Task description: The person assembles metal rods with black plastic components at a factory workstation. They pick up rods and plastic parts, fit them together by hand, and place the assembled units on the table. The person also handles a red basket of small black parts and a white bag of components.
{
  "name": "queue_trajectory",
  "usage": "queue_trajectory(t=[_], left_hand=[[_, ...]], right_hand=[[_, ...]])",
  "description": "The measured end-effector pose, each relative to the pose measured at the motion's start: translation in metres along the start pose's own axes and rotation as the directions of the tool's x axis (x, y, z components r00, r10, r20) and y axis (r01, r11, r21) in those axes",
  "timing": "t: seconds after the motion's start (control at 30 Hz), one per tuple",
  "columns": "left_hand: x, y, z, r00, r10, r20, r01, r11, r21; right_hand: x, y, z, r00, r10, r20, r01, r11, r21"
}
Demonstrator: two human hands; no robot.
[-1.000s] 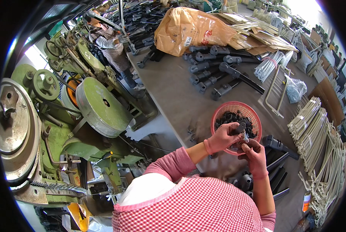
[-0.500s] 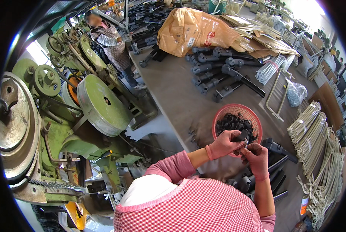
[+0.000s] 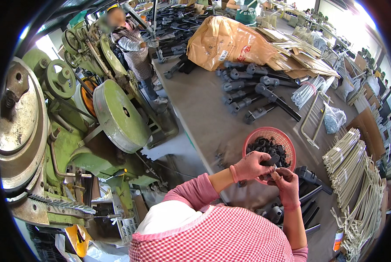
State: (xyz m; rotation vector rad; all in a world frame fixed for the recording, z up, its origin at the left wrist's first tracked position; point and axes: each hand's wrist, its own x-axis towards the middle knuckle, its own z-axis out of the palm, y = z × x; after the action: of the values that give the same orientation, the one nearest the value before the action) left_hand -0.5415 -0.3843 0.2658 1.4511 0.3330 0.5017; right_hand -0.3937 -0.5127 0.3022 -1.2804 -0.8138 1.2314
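Both my hands wear pinkish gloves and meet over the near edge of a red plastic basket (image 3: 289,136). Small black plastic parts (image 3: 269,145) lie heaped inside it. A rounded black plastic part (image 3: 272,160) sticks out of my left hand (image 3: 250,166), which is closed around it. My right hand (image 3: 287,184) is closed too, thumb and fingers pinched close to that part. A small light-coloured bit shows between the hands, too small to name. Beneath my right forearm lie dark tubes with plastic fittings (image 3: 310,175).
Black tube assemblies (image 3: 258,94) and a brown plastic bag (image 3: 228,41) lie farther back on the table. Bundled pale rods (image 3: 344,161) and a bag of small hardware (image 3: 334,118) are at right. Green machinery (image 3: 121,115) stands left; a person (image 3: 134,52) stands beyond it.
The view has shifted slightly, and more of the far background shows, including a person in green. My hands stay together at the basket, with the black part still in my left.
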Motion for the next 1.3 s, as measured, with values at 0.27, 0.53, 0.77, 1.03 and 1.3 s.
queue_trajectory(t=[0.27,0.53,0.77,1.03,1.3], left_hand=[[-0.012,0.010,0.000,0.996,-0.072,0.044,0.083,0.933,-0.351],[-0.014,0.000,0.001,0.999,-0.038,-0.004,0.036,0.977,-0.211],[-0.009,-0.004,0.008,0.988,-0.104,-0.111,0.043,0.893,-0.448],[-0.014,0.014,0.014,0.980,-0.100,-0.174,-0.011,0.838,-0.546],[-0.009,0.018,0.023,0.972,0.037,-0.231,-0.122,0.924,-0.363]], right_hand=[[-0.005,0.003,0.004,0.997,0.074,-0.024,-0.069,0.983,0.167],[-0.007,0.009,0.013,0.995,0.017,-0.103,-0.016,1.000,0.014],[0.003,0.019,0.011,0.982,-0.121,-0.148,0.153,0.961,0.232],[-0.003,0.002,0.003,0.997,-0.074,-0.023,0.075,0.852,0.519],[-0.016,-0.011,0.015,0.995,0.001,-0.101,0.024,0.969,0.244]])
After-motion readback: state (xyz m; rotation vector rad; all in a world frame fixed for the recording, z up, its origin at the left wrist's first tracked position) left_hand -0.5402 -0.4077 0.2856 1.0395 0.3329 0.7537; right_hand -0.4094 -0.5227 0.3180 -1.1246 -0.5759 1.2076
